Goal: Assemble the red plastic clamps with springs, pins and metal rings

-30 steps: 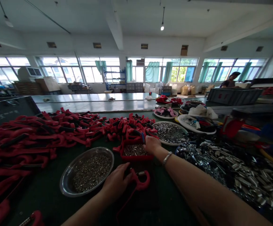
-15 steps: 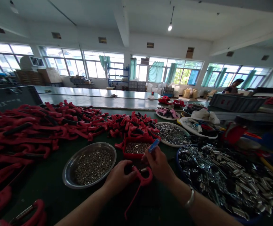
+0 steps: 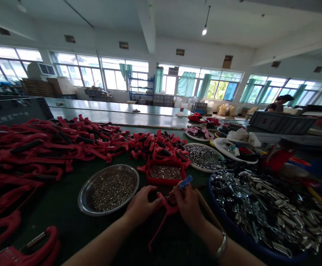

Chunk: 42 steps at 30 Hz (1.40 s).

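Observation:
My left hand (image 3: 142,205) is closed on a red plastic handle part (image 3: 165,212) that lies on the dark green table (image 3: 58,210) in front of me. My right hand (image 3: 187,203) is closed on a small blue-handled tool (image 3: 185,182) and presses against the same red part from the right. Just beyond my hands sits a red tray (image 3: 165,173) of small metal pins. A round steel dish (image 3: 108,189) full of small metal pieces stands to the left of my left hand.
A big heap of red handle parts (image 3: 52,147) covers the table's left and middle. A blue tub (image 3: 266,210) of shiny metal parts is at the right, a white plate (image 3: 203,157) of metal bits behind it. Another person (image 3: 280,103) works far right.
My right hand came back from the red tray with the blue tool and joined the left hand at the red part. The view shifted slightly.

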{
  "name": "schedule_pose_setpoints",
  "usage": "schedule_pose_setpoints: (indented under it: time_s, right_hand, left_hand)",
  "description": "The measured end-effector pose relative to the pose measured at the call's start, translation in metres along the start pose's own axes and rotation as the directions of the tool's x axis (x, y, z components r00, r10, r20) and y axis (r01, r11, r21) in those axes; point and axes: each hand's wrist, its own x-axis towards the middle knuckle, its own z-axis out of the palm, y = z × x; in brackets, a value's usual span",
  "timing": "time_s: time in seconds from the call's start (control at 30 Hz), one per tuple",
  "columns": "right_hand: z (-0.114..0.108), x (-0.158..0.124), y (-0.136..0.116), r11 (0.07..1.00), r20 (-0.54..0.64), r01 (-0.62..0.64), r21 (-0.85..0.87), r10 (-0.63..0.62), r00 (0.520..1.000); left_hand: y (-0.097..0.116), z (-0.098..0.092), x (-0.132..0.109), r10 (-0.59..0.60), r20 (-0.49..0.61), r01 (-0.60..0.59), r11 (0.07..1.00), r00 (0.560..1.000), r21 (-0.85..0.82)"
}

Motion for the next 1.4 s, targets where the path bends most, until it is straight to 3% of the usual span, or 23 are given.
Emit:
schedule_pose_setpoints:
  time_s: [0.4, 0.6, 0.8, 1.03, 1.1, 1.23, 1.4]
  right_hand:
    - [0.000, -0.002, -0.003, 0.994, 0.006, 0.005, -0.106, -0.005, 1.000]
    - [0.005, -0.007, -0.010, 0.973, -0.006, 0.077, -0.219, -0.080, 0.997]
    - [0.008, 0.009, -0.010, 0.969, 0.016, -0.249, 0.006, 0.249, 0.968]
    - [0.024, 0.008, -0.018, 0.934, 0.258, -0.352, 0.060, 0.326, 0.909]
    - [0.016, 0.005, -0.016, 0.945, 0.232, -0.322, 0.053, 0.302, 0.925]
    - [-0.011, 0.005, -0.008, 0.978, 0.067, -0.208, -0.022, 0.209, 0.976]
    - [-0.027, 0.042, -0.009, 0.957, -0.061, -0.120, -0.263, 0.107, 0.992]
  left_hand:
    - [0.001, 0.000, -0.002, -0.018, -0.003, 0.018, 1.000, 1.000, -0.013]
    - [0.001, 0.002, -0.003, -0.020, -0.016, 0.020, 1.000, 1.000, -0.004]
    - [0.003, 0.005, -0.001, -0.040, -0.042, 0.040, 0.999, 0.998, 0.005]
    - [0.005, 0.004, 0.002, -0.060, -0.043, 0.061, 0.998, 0.997, 0.019]
    - [0.005, 0.003, 0.001, -0.056, -0.047, 0.057, 0.998, 0.997, 0.019]
    - [0.005, 0.003, 0.000, -0.059, -0.064, 0.060, 0.998, 0.996, 0.020]
    - [0.006, 0.005, 0.001, -0.069, -0.069, 0.071, 0.997, 0.995, 0.038]
